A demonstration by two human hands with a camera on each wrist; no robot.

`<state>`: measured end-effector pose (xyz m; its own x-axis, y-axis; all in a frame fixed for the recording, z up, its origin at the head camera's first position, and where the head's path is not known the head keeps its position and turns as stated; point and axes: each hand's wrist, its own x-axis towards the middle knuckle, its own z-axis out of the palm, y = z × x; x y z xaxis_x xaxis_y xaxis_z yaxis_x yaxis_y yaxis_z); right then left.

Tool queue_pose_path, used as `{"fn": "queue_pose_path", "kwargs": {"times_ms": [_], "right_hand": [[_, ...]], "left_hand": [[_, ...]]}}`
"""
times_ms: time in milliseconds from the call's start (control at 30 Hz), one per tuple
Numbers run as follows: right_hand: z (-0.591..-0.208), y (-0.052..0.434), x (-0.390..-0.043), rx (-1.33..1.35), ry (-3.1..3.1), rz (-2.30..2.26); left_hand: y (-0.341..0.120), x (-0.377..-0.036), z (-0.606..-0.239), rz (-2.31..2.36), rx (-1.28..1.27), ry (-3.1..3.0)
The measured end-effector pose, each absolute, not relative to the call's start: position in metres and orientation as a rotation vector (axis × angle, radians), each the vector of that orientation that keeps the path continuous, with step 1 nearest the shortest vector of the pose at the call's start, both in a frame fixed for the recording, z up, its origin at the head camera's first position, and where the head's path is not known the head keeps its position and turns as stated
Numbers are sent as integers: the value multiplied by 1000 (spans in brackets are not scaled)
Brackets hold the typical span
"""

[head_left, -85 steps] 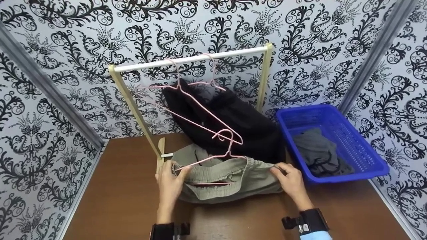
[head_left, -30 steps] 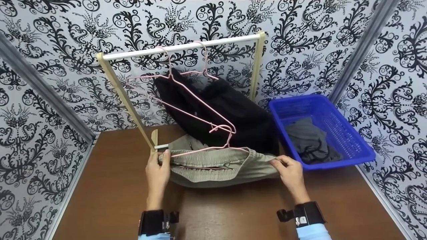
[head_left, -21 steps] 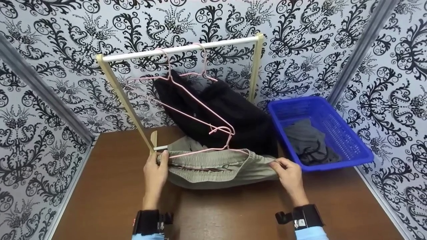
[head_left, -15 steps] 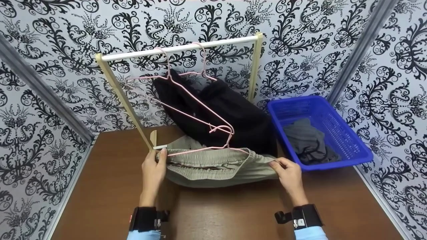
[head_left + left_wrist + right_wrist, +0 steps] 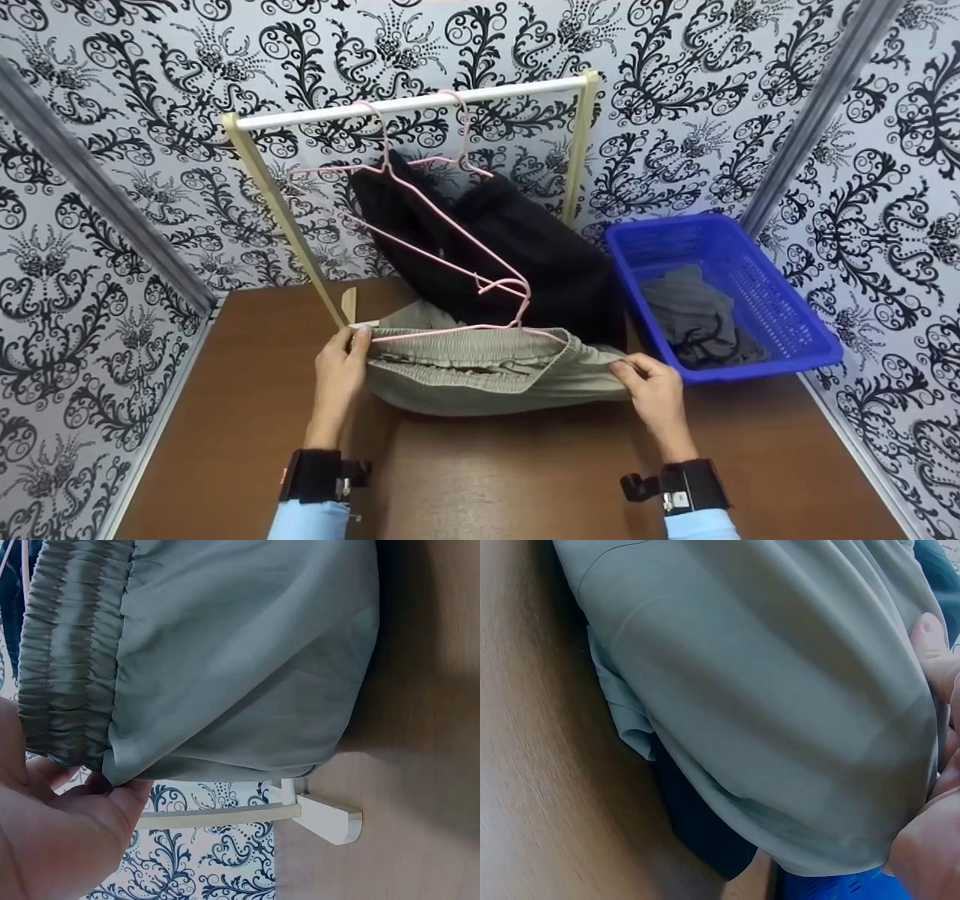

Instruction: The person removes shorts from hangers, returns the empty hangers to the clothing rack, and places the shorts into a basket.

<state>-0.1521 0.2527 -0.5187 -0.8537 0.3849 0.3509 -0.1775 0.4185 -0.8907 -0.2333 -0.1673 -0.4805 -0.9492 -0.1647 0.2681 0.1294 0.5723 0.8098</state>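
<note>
Olive-green elastic-waist pants [image 5: 465,375] are held up above the table, waistband toward the top. My left hand [image 5: 341,375] pinches the left end of the waistband, thumb on top; the left wrist view shows this hand [image 5: 67,825] gripping the gathered edge. My right hand [image 5: 654,394] pinches the fabric farther right, past the waistband opening. A pink wire hanger [image 5: 517,311] sits partly inside the waistband, its hook and shoulders showing and its lower bar hidden. In the right wrist view, the thumb of my right hand [image 5: 934,652] presses on the cloth.
Behind stands a rack with a white rail [image 5: 300,118], bearing pink hangers, including a front one [image 5: 450,217]. A black garment [image 5: 540,247] hangs there. On the right, a blue basket [image 5: 780,367] holds dark grey clothing [image 5: 694,315]. The brown table [image 5: 480,480] extends in front.
My left hand has moved left, drawing the waistband wider and flatter; the hanger's lower bar, visible earlier, is now covered. My right hand keeps its hold on the right side.
</note>
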Motion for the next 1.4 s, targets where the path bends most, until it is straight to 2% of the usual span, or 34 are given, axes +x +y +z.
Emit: {"fn": "queue_pose_path", "kwargs": {"times_ms": [233,567,900,1167,1400], "right_hand": [[-530,262,-157,-121,-2148,1487],[-523,258,-154,-176,-2177,1504],[-531,261,-157,-166,-2155,1547],[-535,261,-157,-178,-2141,1557],[-533,262,-157,-207,-2163,1550]], "left_hand": [[-175,-239,-479,-1402,45,-2532],[-186,-245,-483,-1824,135,-2483],[-192,-249,-496,-1928,104,-2557],[-188,-249,-508,-2465,128,-2235],[-185,-245,-520,-2679,130,-1970]]}}
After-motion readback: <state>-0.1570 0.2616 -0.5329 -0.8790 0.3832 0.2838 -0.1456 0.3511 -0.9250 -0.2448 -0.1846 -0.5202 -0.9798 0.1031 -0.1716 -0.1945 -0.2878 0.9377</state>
